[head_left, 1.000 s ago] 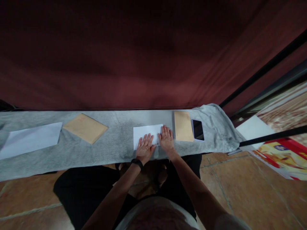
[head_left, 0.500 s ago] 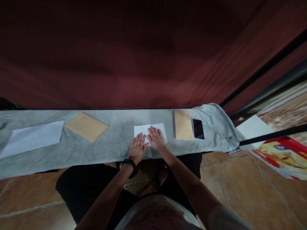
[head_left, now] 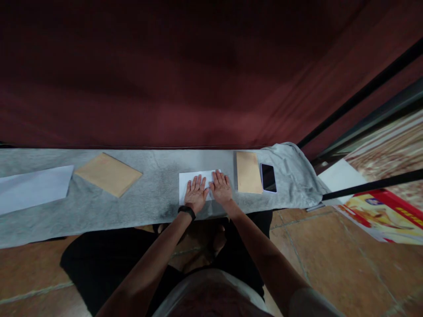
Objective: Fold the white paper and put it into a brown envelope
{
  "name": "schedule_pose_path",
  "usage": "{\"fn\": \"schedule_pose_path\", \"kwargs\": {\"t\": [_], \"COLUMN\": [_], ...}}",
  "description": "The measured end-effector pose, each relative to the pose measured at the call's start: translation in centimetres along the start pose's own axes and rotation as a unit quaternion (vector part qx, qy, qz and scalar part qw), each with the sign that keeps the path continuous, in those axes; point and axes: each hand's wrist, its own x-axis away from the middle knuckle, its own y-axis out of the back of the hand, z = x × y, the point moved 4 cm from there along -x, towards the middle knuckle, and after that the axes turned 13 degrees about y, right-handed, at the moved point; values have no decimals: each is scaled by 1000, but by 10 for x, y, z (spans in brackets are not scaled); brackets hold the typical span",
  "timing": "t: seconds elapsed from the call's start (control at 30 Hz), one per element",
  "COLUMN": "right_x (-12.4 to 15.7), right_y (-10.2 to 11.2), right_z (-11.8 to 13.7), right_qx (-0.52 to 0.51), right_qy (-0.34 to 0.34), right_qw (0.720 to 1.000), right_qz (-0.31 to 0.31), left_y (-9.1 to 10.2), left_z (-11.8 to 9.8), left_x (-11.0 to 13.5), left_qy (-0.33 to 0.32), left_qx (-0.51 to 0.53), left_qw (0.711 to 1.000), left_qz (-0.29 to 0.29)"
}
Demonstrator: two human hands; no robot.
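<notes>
A folded white paper (head_left: 183, 182) lies on the grey cloth (head_left: 155, 193) covering a long narrow surface. My left hand (head_left: 196, 194), with a black band on the wrist, rests flat on the paper's middle, fingers stretched out. My right hand (head_left: 220, 188) lies flat beside it on the paper's right part, fingers spread. Both hands press the paper down and hold nothing. Most of the paper is hidden under them.
A brown envelope (head_left: 247, 172) and a dark phone (head_left: 268, 177) lie just right of my hands. Another brown envelope (head_left: 108, 174) and a white sheet (head_left: 33, 189) lie to the left. A dark red curtain (head_left: 198, 79) hangs behind. Tiled floor (head_left: 330, 255) lies below.
Both hands slid over the white paper: leftward first, then back toward its middle and right. They now lie side by side on it. The view shifted slightly.
</notes>
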Motion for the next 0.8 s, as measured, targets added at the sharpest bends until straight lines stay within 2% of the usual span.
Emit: {"fn": "schedule_pose_path", "kwargs": {"t": [0.1,0.23,0.43,0.5,0.57,0.7,0.8], "right_x": [0,0,5,9,14,18,19], "right_y": [1,3,11,17,24,35,37], "right_z": [0,0,4,3,0,-8,-17], "right_qx": [-3,-6,-19,-32,-50,-76,-89], "right_qy": [3,0,-39,-81,-132,-201,-242], "right_qw": [1000,1000,998,995,990,976,965], "right_qz": [-2,-11,-40,-40,-27,22,48], "left_y": [-1,2,9,13,16,18,17], "left_z": [7,36,69,71,69,61,59], "left_x": [-10,-11,20,32,41,46,44], "left_qy": [8,48,87,83,48,-29,-33], "left_qx": [10,19,17,11,6,0,-12], "left_qw": [1000,998,993,993,995,999,999], "left_qz": [-4,-25,-78,-89,-86,-41,-10]}}
